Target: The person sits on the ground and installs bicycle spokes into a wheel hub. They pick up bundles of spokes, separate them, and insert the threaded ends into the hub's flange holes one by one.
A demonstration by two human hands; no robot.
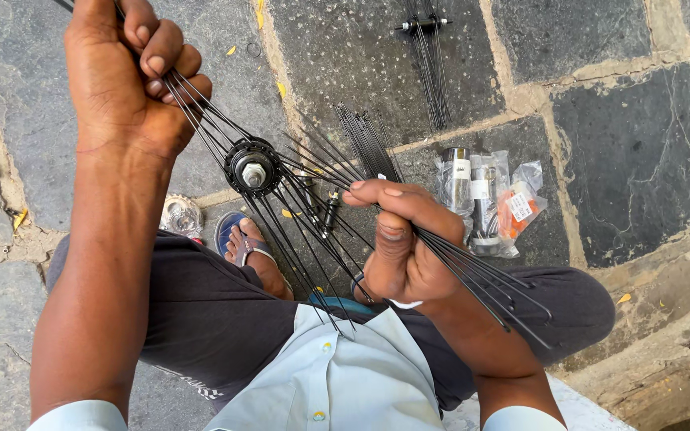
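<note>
The person sits on a stone floor [616, 152] made of dark slabs with pale joints, and both hands work on a black wheel hub [253, 169] that already carries many thin black spokes [297, 239].

The left hand [125, 76] is at about 11 o'clock from the hub. Its grip is clenched around a bunch of the spokes that fan out from the hub, and the fingers curl over them tightly. The right hand [401, 247] is at about 4 o'clock from the hub. Its grip is also clenched, on a loose bundle of spokes [473, 275], whose ends stick out past the hand toward 4 o'clock and toward 11 o'clock.

The hub hangs in the air between the two hands, above the person's foot in a blue sandal [241, 239]. Its silver axle end faces up toward the viewer.

On the floor, at about 3 o'clock from the hub, lie some clear plastic bags with metal parts [485, 199] and one with an orange label. At 1 o'clock, farther away, a second hub with spokes [425, 48] lies on the slabs. Just left of the foot there is a shiny toothed freewheel [179, 215]. The person wears dark trousers and a light blue shirt [337, 375].
</note>
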